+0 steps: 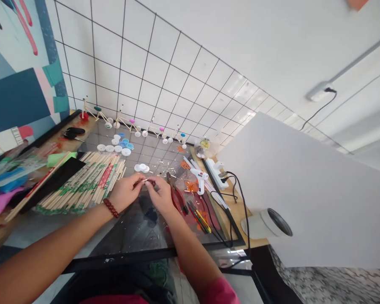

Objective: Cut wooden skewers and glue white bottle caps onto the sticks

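My left hand (pixel 126 191), with a beaded bracelet (pixel 110 207) on its wrist, and my right hand (pixel 160 195) meet above the dark glass tabletop (pixel 129 236). Their fingertips pinch a small, thin, pale piece (pixel 145 180) between them; its kind is too small to make out. Just beyond the fingers lie several white bottle caps (pixel 141 168). Paper-wrapped chopsticks (pixel 91 181) are spread left of my left hand. Red-handled pliers (pixel 177 195) rest right beside my right hand, and cutters with a yellow-and-black handle (pixel 200 217) are nearer the front.
A white glue gun (pixel 200 179) and a power strip (pixel 216 173) with black cables sit at right. Small stick-and-cap models (pixel 134 126) line the back by the wire grid (pixel 139 76). More caps (pixel 114 148), black-handled keys (pixel 73 132) and coloured plastic bags (pixel 6 185) are at left.
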{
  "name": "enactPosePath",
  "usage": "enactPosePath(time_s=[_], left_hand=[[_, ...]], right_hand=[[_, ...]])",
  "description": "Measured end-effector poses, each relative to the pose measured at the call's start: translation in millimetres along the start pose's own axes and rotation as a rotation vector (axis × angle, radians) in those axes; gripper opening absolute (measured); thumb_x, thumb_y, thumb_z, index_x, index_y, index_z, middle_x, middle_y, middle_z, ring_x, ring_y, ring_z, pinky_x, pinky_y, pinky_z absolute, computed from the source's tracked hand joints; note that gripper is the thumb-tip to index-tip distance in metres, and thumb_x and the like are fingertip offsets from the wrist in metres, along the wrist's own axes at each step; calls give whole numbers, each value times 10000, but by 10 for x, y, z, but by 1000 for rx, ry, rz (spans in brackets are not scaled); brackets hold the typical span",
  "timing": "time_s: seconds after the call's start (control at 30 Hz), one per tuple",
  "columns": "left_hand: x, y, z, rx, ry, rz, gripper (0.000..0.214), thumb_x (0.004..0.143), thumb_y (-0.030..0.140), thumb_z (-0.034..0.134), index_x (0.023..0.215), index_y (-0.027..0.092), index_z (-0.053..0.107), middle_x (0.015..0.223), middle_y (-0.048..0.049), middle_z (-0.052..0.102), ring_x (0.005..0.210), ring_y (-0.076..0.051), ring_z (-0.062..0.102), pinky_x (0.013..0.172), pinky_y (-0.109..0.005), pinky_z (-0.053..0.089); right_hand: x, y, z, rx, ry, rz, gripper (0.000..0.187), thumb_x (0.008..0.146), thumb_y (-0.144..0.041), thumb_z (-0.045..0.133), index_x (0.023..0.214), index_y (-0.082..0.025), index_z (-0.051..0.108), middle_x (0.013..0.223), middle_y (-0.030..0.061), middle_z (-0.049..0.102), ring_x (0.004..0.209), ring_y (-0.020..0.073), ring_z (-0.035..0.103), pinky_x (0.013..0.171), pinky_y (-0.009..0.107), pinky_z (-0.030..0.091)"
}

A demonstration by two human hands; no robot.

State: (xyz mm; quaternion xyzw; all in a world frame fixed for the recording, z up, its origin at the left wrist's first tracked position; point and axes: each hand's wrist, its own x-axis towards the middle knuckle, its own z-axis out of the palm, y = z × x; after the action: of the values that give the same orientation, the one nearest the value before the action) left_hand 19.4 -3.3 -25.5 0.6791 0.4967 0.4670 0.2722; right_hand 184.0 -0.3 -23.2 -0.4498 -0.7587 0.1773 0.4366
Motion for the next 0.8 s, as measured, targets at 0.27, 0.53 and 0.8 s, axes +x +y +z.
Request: enactPosePath(time_s=[0.27,0.53,0.8], left_hand=[[-29,49,-5,93,-39,55,190,864,279,567,926,235,741,925,-75,771,842,-245,700,777,-335,492],[-2,50,-3,0,-25,127,175,844,272,601,849,253,775,958,-81,742,946,-260,650,901,-374,475],[24,57,-11,51,-44,198,183,829,279,617,800,256,796,816,-79,672,825,-241,597,801,-369,469]], right_hand=[[-50,18,-108,-107,-34,-59,154,958,-307,565,1006,-214,677,916,34,720,824,161,653,826,301,446],[-52,14,-174,-207,-63,-146,119,905,-222,546,883,-216,663,797,8,704,788,162,640,809,306,403],[-19,67,-144,-168,-37,-148,103,824,-209,552,775,-225,641,667,-21,643,675,144,595,792,287,430]])
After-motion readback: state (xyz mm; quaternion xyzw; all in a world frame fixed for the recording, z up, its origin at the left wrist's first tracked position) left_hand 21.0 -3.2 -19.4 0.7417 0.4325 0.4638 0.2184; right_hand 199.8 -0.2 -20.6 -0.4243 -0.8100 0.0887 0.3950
